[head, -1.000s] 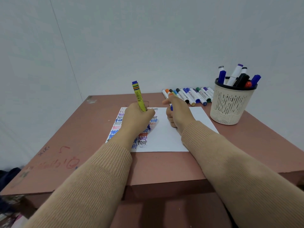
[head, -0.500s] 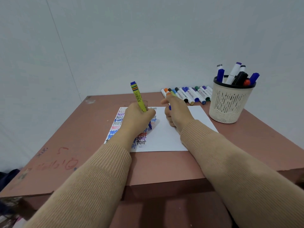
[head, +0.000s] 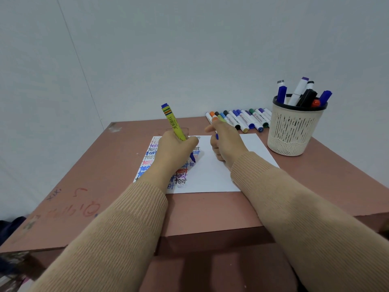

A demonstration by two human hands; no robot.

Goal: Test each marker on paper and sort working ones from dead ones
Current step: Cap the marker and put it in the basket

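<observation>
My left hand (head: pixel 174 151) grips a yellow marker (head: pixel 173 123) with a blue end, its blue tip down on the white paper (head: pixel 212 173) beside fresh blue letters. Columns of the word "test" in many colours fill the paper's left side. My right hand (head: pixel 226 142) rests on the paper with curled fingers round a small blue cap (head: pixel 216 136). A row of several markers (head: pixel 240 120) lies at the table's back edge. More markers stand in a cream mesh cup (head: pixel 294 127) at the right.
The pink-brown table (head: pixel 210 209) carries old pen scribbles (head: pixel 84 209) near its left front. A plain wall stands close behind it. Dark clutter (head: pixel 10 226) lies on the floor at the left.
The marker tip has slid a little right along the paper, adding blue letters. My right hand has stayed put with the cap.
</observation>
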